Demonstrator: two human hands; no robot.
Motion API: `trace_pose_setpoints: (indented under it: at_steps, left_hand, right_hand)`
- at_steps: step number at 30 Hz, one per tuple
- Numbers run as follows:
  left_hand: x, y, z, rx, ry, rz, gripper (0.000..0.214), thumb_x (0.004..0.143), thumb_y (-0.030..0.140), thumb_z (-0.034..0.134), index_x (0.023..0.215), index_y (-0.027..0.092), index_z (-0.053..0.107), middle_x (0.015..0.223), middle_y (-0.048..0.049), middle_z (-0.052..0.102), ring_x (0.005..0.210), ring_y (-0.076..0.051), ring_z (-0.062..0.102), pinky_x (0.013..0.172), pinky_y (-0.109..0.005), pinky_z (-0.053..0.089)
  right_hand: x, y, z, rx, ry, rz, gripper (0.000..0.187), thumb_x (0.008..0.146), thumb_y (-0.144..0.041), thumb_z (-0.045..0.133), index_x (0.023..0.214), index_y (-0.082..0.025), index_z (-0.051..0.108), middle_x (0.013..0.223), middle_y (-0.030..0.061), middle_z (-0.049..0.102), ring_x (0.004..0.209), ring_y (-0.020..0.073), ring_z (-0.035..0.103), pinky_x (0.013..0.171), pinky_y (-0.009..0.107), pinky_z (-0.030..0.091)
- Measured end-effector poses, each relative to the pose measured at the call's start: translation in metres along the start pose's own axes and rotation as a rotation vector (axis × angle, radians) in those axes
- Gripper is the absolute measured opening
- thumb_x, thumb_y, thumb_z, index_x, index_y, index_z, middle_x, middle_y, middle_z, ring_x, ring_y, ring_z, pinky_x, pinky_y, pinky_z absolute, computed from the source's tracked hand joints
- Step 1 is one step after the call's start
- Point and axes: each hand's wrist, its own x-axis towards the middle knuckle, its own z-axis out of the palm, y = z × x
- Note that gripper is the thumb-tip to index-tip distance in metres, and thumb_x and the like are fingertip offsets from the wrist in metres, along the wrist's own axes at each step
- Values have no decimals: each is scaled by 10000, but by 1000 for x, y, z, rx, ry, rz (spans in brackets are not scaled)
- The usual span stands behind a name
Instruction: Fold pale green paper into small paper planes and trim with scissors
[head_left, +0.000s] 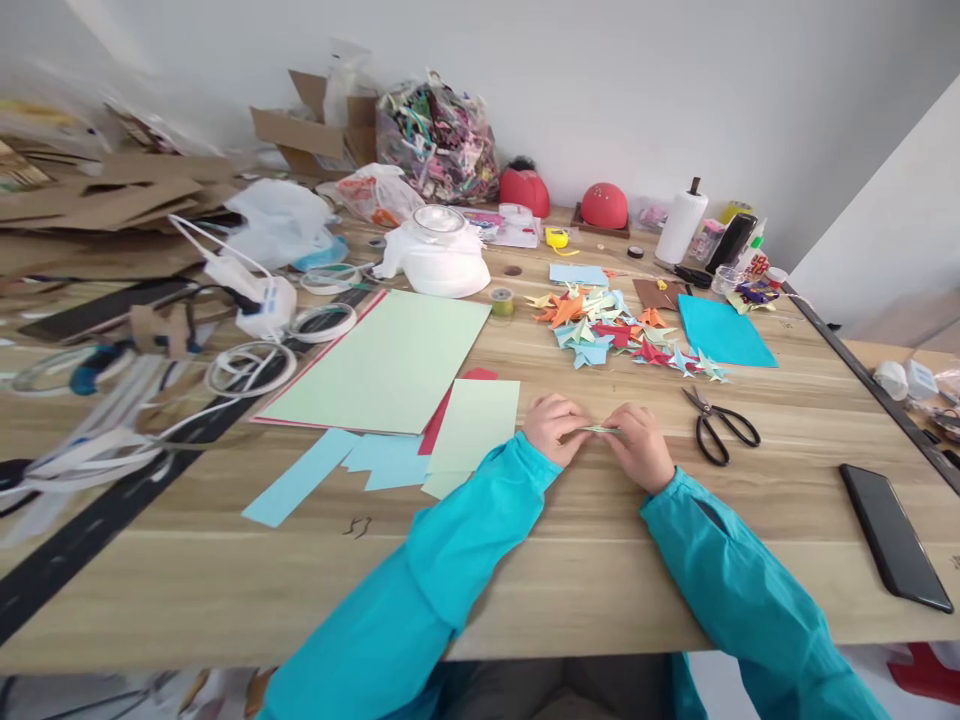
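Observation:
Between my two hands is a small folded piece of pale green paper (602,429), pinched at both ends just over the table. My left hand (556,425) has its fingers closed on the left end. On the other end, my right hand (639,445) grips with thumb and fingers. Pale green paper pieces (477,425) lie beside my left hand. Black-handled scissors (721,424) rest open to the right of my right hand. Beyond my hands is a pile of folded paper cranes (600,330) in orange, red, blue and green.
Large green sheets (382,360) and light blue strips (300,477) lie to the left. A turquoise sheet (727,331) sits behind the scissors, and a black phone (894,535) near the right edge. Cables (251,370) and a power strip (268,305) crowd the left side.

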Motion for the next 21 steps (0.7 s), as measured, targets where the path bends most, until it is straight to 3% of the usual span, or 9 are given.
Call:
trace_pose_setpoints:
  at_steps: [6, 14, 21]
  left_hand:
    - [-1, -2, 4, 32, 9, 75, 178, 790, 283, 527, 719, 213, 674, 712, -16, 664, 713, -148, 548, 734, -351, 371]
    - [0, 4, 6, 41, -92, 127, 231, 815, 345, 510, 703, 224, 671, 708, -8, 664, 745, -151, 547, 764, -354, 350]
    - [-2, 5, 9, 80, -100, 204, 222, 824, 320, 493, 744, 211, 669, 725, -15, 653, 743, -150, 524, 776, -350, 344]
  right_hand:
    - [2, -2, 3, -357, -98, -172, 169, 878, -241, 463, 868, -171, 617, 796, 45, 580, 753, 158, 473, 694, 295, 301]
    - [-3, -1, -3, -391, -121, -243, 170, 830, -152, 476, 720, -172, 604, 671, 19, 551, 676, 145, 417, 643, 312, 248]
    - [-2, -4, -7, -477, -104, -348, 211, 822, -133, 461, 649, -169, 576, 609, 18, 505, 639, 145, 381, 651, 321, 243]
